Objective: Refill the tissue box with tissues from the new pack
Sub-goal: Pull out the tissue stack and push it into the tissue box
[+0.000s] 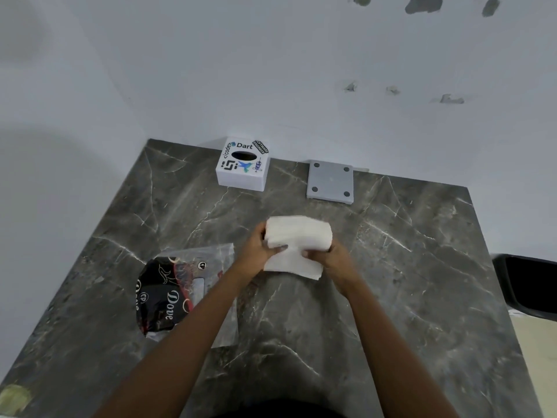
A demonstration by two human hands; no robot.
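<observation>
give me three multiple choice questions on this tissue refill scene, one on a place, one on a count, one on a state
1. Where does the tissue box stand?
A. at the far edge of the counter, against the wall
B. beside the empty pack
C. under the tissue stack

2. How many dark round spots show on the grey plate?
A. two
B. four
C. six

3. What is the state of the tissue stack?
A. inside the box
B. sealed in the pack
C. held in both hands above the counter

Answers:
1 A: the box sits by the wall, apart from the pack wrapper.
2 B: one spot shows near each corner.
3 C: the left hand and the right hand grip its two ends.
</observation>
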